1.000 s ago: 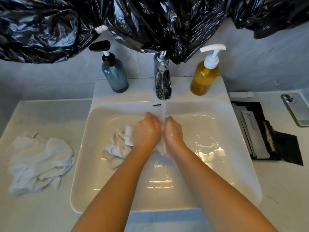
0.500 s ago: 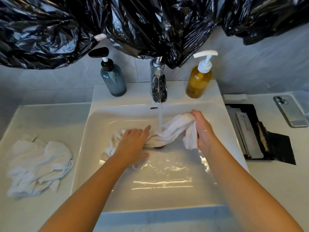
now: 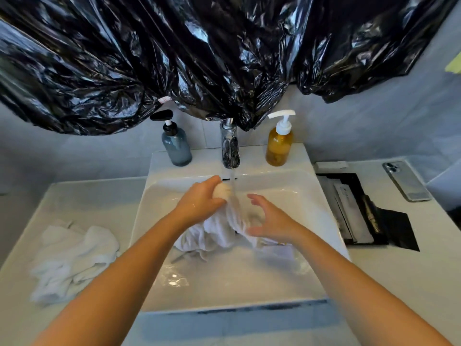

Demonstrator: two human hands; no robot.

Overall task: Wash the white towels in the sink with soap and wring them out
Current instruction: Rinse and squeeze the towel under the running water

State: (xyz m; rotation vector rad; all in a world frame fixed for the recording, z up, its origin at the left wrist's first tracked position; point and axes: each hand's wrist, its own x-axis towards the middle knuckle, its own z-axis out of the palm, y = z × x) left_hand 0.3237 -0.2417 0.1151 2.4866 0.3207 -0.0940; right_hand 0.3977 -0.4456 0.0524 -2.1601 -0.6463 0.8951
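Now my left hand point(image 3: 199, 204): fingers curled round a bunched end of the wet towel point(image 3: 219, 231).
My right hand point(image 3: 270, 222): fingers spread, holding nothing, just right of my grip.
Below my grip: the towel's remainder droops into the sink point(image 3: 249, 283).
Just beyond my grip: faucet point(image 3: 230, 148), water running.
Far left of my grip: second towel point(image 3: 74, 258), heaped on the counter point(image 3: 399, 283).
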